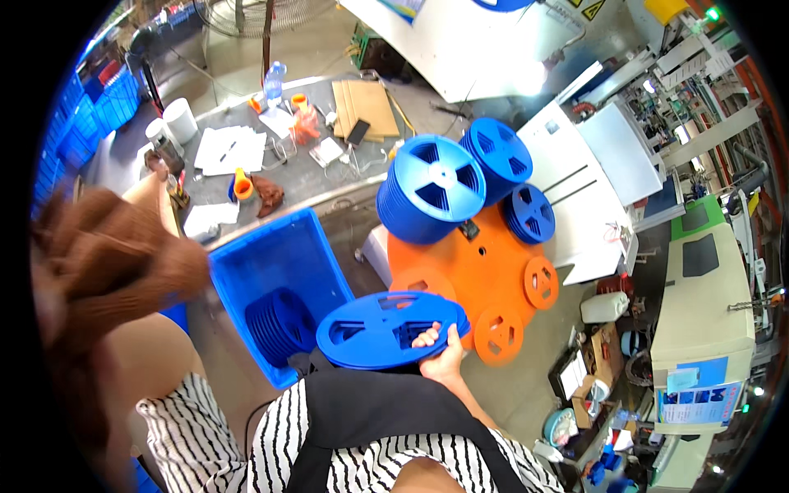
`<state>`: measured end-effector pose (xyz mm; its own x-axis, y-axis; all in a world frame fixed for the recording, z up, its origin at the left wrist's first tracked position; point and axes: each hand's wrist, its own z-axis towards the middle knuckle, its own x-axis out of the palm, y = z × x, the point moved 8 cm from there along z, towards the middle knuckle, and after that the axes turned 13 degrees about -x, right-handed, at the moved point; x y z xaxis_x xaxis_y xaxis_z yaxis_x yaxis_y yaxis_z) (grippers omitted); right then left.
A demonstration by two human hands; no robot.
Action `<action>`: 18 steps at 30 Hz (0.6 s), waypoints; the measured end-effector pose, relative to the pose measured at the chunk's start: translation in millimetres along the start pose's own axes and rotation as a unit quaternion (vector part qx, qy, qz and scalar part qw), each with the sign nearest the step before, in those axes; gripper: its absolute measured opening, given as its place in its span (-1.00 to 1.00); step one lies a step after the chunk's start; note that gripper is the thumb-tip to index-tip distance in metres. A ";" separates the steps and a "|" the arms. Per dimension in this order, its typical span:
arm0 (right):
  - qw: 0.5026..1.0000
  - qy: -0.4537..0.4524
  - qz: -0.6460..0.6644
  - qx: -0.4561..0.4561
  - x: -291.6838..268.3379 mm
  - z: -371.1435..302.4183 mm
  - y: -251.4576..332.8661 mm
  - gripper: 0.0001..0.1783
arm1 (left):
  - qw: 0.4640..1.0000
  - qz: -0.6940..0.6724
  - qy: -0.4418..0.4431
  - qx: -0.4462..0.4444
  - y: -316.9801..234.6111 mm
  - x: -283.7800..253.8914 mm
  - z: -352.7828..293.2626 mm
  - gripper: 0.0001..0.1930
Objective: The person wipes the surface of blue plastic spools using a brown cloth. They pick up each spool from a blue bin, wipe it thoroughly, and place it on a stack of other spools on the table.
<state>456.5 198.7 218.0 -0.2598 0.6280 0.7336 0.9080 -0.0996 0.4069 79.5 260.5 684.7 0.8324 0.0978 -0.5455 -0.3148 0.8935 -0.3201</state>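
My right hand [441, 353] grips a small stack of blue plastic reels [374, 308] at its right edge, fingers through a cutout and thumb on the rim. The stack lies nearly flat in front of my black apron. My left forearm is bent up at the left. Blurred brown fabric [123, 255], a glove or a cloth, hides my left hand, so its fingers do not show. Below it to the right, a blue crate [316, 238] holds a row of blue reels [279, 324]. Its right front corner is partly covered by the reels in my right hand.
An orange table [460, 271] bears tall stacks of blue reels [436, 177] and orange discs [498, 334]. Behind the crate, a grey workbench [316, 177] carries papers, cardboard [362, 107], a phone, a bottle and orange cups. Machines and a white canister [604, 308] stand at right.
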 end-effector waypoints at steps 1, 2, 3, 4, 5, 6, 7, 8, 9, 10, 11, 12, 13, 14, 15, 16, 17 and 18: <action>1.000 -0.008 0.011 -0.006 -3.0 1.2 5.7 -0.52 | 0.999 -0.038 0.029 -0.011 7.1 18.7 3.8 -0.48; 0.999 -0.018 0.022 -0.013 -8.9 3.7 10.9 -0.53 | 0.994 -0.082 0.063 -0.018 15.7 47.9 7.0 -0.49; 0.999 0.005 0.034 0.030 -1.5 7.0 -19.6 -0.53 | 0.988 -0.078 0.132 -0.036 -8.3 61.4 16.6 -0.50; 0.999 -0.016 0.021 -0.020 -24.0 13.3 10.0 -0.53 | 0.965 -0.186 0.184 0.001 7.8 127.5 14.0 -0.53; 0.999 -0.037 0.026 -0.028 -28.1 11.4 25.6 -0.54 | 0.938 -0.203 0.280 0.001 -10.2 172.3 18.8 -0.58; 0.999 -0.047 0.027 0.003 -22.0 8.9 15.1 -0.54 | 0.916 -0.259 0.307 0.020 -36.1 200.6 11.3 -0.58; 0.998 -0.048 0.029 0.028 -14.3 8.3 0.1 -0.57 | 0.890 -0.287 0.350 0.056 -67.5 226.9 0.1 -0.58; 0.999 -0.018 0.008 0.034 -2.2 5.3 -13.0 -0.58 | 0.865 -0.356 0.345 0.075 -94.5 244.5 -3.4 -0.57; 0.999 -0.009 -0.003 0.045 -2.8 3.8 -15.1 -0.57 | 0.779 -0.355 0.515 0.041 -117.4 270.7 -21.1 -0.59; 0.999 0.003 -0.010 0.054 -0.7 6.4 -14.7 -0.57 | 0.803 -0.360 0.464 0.097 -131.6 260.2 -6.8 -0.71; 0.998 0.001 -0.007 0.061 -3.8 6.0 -9.9 -0.57 | 0.821 -0.363 0.410 0.161 -142.9 250.8 4.1 -0.81; 0.998 0.004 -0.008 0.063 -5.6 8.1 -5.2 -0.58 | 0.821 -0.387 0.387 0.163 -148.3 257.7 5.4 -0.81; 0.998 0.004 -0.010 0.061 -6.2 8.3 -2.4 -0.59 | 0.818 -0.410 0.368 0.162 -156.3 268.5 0.3 -0.82; 0.998 0.004 -0.012 0.061 -5.6 8.2 0.3 -0.60 | 0.816 -0.433 0.349 0.160 -162.6 276.4 -3.9 -0.82; 0.998 0.000 -0.016 0.060 -4.8 7.3 0.0 -0.61 | 0.811 -0.427 0.368 0.158 -167.4 283.7 -5.4 -0.82; 0.998 -0.003 -0.021 0.059 -2.5 5.6 0.2 -0.61 | 0.805 -0.422 0.387 0.156 -171.6 289.5 -6.3 -0.82; 0.998 -0.004 -0.027 0.054 1.9 2.9 3.7 -0.62 | 0.800 -0.415 0.404 0.157 -177.0 291.3 -6.1 -0.81; 0.998 -0.002 -0.035 0.053 6.8 1.0 5.6 -0.63 | 0.795 -0.433 0.395 0.157 -179.0 287.3 -1.2 -0.81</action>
<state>460.1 203.2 224.7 -0.3223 0.6330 0.7039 0.9177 0.0265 0.3965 374.5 128.1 584.3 0.0900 -0.8082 -0.5820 0.4525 0.5538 -0.6989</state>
